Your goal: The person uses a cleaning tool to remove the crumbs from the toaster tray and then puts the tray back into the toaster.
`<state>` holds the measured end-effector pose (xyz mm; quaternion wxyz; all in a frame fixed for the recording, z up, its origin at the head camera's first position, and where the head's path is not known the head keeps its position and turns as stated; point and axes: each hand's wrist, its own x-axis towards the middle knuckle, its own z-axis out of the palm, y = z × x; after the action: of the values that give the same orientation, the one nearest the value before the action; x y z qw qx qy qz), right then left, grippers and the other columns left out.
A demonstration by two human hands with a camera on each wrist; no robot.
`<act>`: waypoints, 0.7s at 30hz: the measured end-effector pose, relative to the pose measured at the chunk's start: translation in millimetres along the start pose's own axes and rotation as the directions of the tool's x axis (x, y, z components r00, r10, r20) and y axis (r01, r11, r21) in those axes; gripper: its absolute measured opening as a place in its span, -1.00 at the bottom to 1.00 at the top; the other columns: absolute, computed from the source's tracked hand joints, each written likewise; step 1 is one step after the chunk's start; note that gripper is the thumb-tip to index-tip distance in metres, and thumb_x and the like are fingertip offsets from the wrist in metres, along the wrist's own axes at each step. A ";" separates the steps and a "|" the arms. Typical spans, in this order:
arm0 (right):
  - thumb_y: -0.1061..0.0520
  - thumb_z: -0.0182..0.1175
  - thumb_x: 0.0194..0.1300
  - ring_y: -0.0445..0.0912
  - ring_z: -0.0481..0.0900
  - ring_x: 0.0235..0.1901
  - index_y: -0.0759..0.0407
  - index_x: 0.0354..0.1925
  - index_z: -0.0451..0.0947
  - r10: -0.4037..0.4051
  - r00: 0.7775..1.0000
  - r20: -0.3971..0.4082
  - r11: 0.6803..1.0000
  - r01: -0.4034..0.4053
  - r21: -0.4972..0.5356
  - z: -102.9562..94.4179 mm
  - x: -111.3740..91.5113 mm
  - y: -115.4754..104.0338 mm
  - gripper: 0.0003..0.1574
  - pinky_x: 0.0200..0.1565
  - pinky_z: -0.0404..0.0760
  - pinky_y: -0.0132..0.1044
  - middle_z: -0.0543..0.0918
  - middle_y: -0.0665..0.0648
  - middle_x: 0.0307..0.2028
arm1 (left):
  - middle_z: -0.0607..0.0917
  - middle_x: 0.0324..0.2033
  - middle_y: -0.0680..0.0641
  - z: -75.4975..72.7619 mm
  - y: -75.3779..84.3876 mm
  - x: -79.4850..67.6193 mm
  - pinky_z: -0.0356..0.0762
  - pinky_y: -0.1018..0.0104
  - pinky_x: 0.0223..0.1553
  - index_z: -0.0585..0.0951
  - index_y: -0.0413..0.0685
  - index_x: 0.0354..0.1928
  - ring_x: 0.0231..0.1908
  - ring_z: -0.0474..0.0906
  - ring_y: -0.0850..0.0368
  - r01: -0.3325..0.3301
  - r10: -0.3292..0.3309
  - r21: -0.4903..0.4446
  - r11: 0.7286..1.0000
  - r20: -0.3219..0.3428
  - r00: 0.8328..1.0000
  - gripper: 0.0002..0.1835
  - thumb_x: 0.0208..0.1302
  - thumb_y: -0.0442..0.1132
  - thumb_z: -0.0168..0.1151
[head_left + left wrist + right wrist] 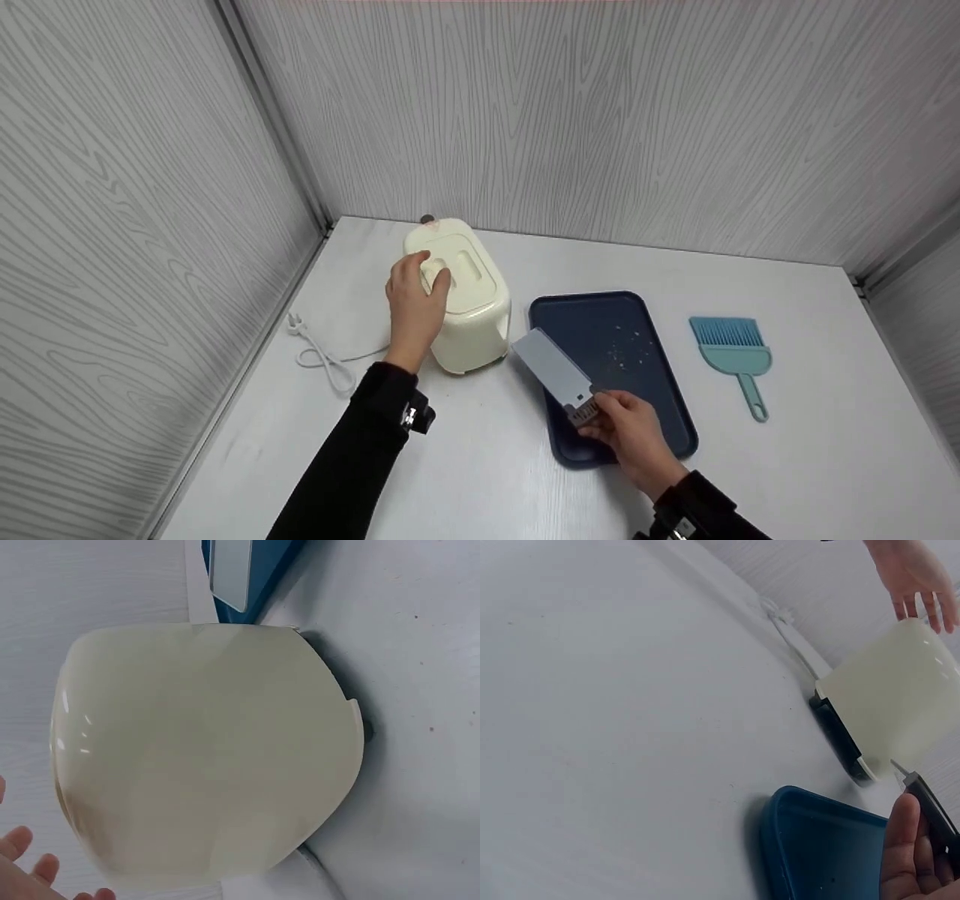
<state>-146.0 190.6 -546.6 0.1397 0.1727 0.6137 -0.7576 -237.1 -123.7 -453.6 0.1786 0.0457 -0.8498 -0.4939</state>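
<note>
A cream toaster point(472, 341) with a lid on top stands near the back of the table; in the left wrist view the toaster's side point(210, 742) fills the middle. Over the lid point(469, 274) is my left hand point(416, 304), thumb and fingers spread; contact with it is unclear. The right wrist view also shows that left hand point(913, 574) at the toaster's top. My right hand point(634, 439) pinches the dark handle of a flat grey crumb tray point(551, 367), which is tilted above a navy serving tray point(577, 315). Pale crumbs point(621, 352) lie on the serving tray.
A teal hand brush and dustpan set point(731, 356) lies right of the serving tray. The toaster's white cord and plug point(326, 360) rest on the table at the left. Wood-grain panels point(562, 112) enclose the back and sides.
</note>
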 end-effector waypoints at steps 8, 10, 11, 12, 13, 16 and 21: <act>0.18 0.10 0.56 -0.02 0.64 -0.30 0.46 0.11 0.41 0.045 0.997 0.059 0.999 -0.044 -0.022 3.5 -4.1 8.9 -0.66 -0.20 0.73 -0.20 0.62 0.31 -0.11 | -0.01 0.56 -0.31 7.4 -15.5 4.3 0.07 -0.05 0.54 -0.02 -0.13 0.62 0.54 0.05 -0.25 0.237 -0.235 -0.023 0.971 0.089 0.968 -0.22 0.59 0.10 -0.03; 0.17 0.12 0.55 -0.03 0.64 -0.32 0.45 0.08 0.41 0.048 0.996 0.080 0.998 -0.046 -0.037 4.5 -4.9 10.7 -0.66 -0.19 0.74 -0.20 0.63 0.28 -0.15 | -0.03 0.57 -0.32 9.2 -17.3 3.6 0.05 -0.01 0.55 -0.09 -0.15 0.63 0.56 0.02 -0.22 0.253 -0.249 -0.036 0.967 0.088 0.965 -0.18 0.60 0.11 -0.05; 0.16 0.14 0.54 -0.04 0.64 -0.33 0.44 0.06 0.42 0.049 0.995 0.091 0.998 -0.045 -0.044 5.0 -5.2 11.6 -0.66 -0.19 0.74 -0.20 0.64 0.27 -0.17 | -0.04 0.57 -0.33 10.0 -17.8 3.0 0.05 0.00 0.55 -0.12 -0.15 0.63 0.57 0.00 -0.21 0.258 -0.254 -0.041 0.965 0.088 0.963 -0.17 0.60 0.11 -0.05; 0.15 0.15 0.53 -0.05 0.64 -0.34 0.45 0.05 0.42 0.048 0.994 0.100 0.998 -0.043 -0.052 5.8 -5.4 12.6 -0.65 -0.18 0.74 -0.19 0.65 0.26 -0.19 | -0.05 0.58 -0.34 11.0 -18.7 2.5 0.04 0.00 0.56 -0.15 -0.16 0.64 0.57 -0.02 -0.21 0.264 -0.259 -0.044 0.964 0.091 0.962 -0.16 0.60 0.11 -0.06; 0.15 0.16 0.53 -0.05 0.64 -0.34 0.45 0.04 0.43 0.047 0.993 0.109 0.998 -0.041 -0.056 6.6 -5.7 13.7 -0.65 -0.18 0.74 -0.19 0.66 0.25 -0.20 | -0.06 0.59 -0.35 11.8 -19.3 1.9 0.03 0.00 0.56 -0.18 -0.17 0.64 0.58 -0.04 -0.21 0.268 -0.263 -0.049 0.962 0.094 0.960 -0.15 0.61 0.10 -0.07; 0.15 0.16 0.53 -0.07 0.64 -0.35 0.47 0.05 0.44 0.050 0.991 0.127 0.997 -0.041 -0.071 9.2 -6.0 16.7 -0.63 -0.18 0.75 -0.21 0.67 0.25 -0.21 | -0.07 0.60 -0.36 13.8 -20.3 -0.1 0.02 0.00 0.56 -0.25 -0.17 0.64 0.58 -0.05 -0.21 0.282 -0.275 -0.057 0.958 0.100 0.956 -0.13 0.61 0.10 -0.09; 0.16 0.14 0.53 -0.09 0.65 -0.37 0.49 0.05 0.44 0.061 0.987 0.149 0.996 -0.051 -0.072 14.6 -4.6 20.2 -0.63 -0.20 0.75 -0.23 0.69 0.23 -0.24 | -0.05 0.60 -0.36 15.5 -21.0 -2.2 0.03 0.01 0.56 -0.27 -0.17 0.64 0.57 0.00 -0.20 0.279 -0.272 -0.064 0.958 0.095 0.958 -0.14 0.63 0.09 -0.13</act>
<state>-134.6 172.1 -559.6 0.2128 0.1272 0.6217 -0.7430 -242.5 -121.0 -479.1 0.0733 0.1358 -0.8225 -0.5475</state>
